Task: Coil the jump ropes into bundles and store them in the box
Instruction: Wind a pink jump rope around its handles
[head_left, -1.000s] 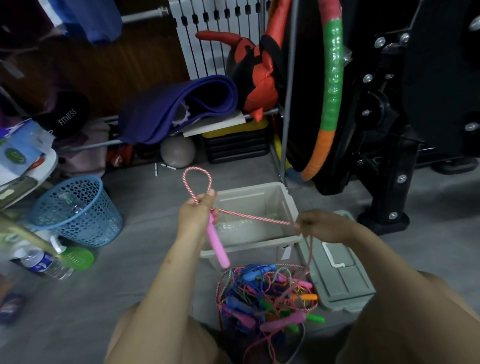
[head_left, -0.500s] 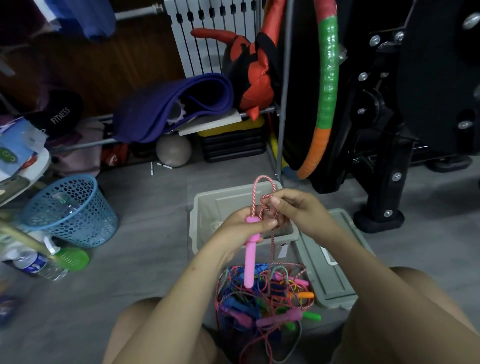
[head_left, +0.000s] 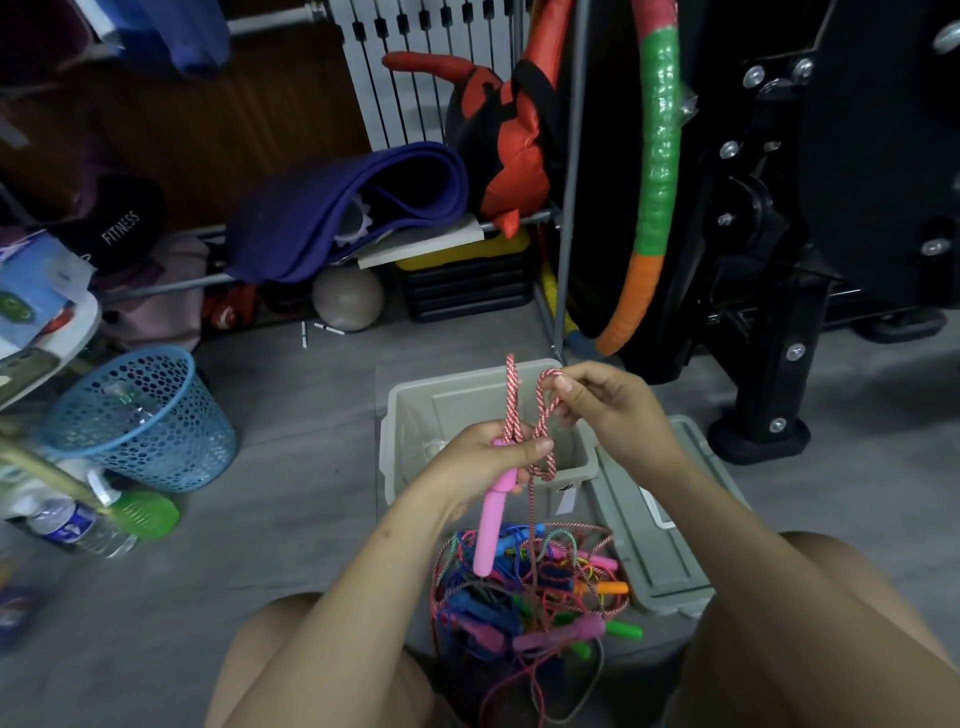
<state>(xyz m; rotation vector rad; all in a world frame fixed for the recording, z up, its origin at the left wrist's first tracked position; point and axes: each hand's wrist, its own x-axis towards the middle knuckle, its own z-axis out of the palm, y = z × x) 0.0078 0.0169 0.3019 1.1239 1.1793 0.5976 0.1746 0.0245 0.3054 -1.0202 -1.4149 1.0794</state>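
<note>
Left fingers (head_left: 530, 448) clamp rope (head_left: 511, 400) loops against the pink handle (head_left: 493, 525) over the box (head_left: 576, 457), right fingers (head_left: 563, 387) pinch the next loop; I judge equal loops, steady tension best.

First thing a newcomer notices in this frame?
The hands at centre: the left hand grips a pink handle and red-white rope loops, the right hand pinches another loop. Below them lies a bright tangle of jump ropes; behind them, the open grey box.
</note>
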